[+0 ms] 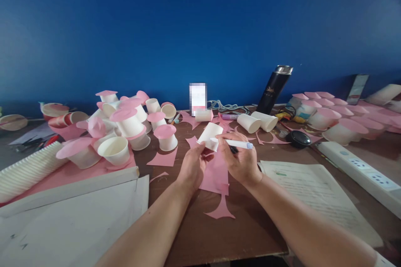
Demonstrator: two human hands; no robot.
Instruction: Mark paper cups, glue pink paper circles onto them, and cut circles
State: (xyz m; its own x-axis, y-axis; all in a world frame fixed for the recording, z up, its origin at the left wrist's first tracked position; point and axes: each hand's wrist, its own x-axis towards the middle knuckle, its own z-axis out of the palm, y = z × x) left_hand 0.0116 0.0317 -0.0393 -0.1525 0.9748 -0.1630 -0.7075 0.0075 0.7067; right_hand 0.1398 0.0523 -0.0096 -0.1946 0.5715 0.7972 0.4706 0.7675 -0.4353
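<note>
Near the middle of the table, my left hand [194, 164] grips a white paper cup [209, 134] that is tilted on its side. My right hand [241, 158] is closed round a white marker pen [238, 144], its writing end against or very close to the cup's side. A dark object, perhaps a pen cap, shows partly under my right fingers. Pink paper [214, 175] with cut edges lies beneath both hands. Two more white cups [249, 124] lie on their sides just beyond my right hand.
Several cups with pink paper discs [127, 123] crowd the left, beside a long stack of cups [31, 171]. At right are a black flask [273, 89], a power strip [360, 169], an open book [313, 192] and more pink-topped cups [344, 131]. A phone [198, 96] leans on the blue wall.
</note>
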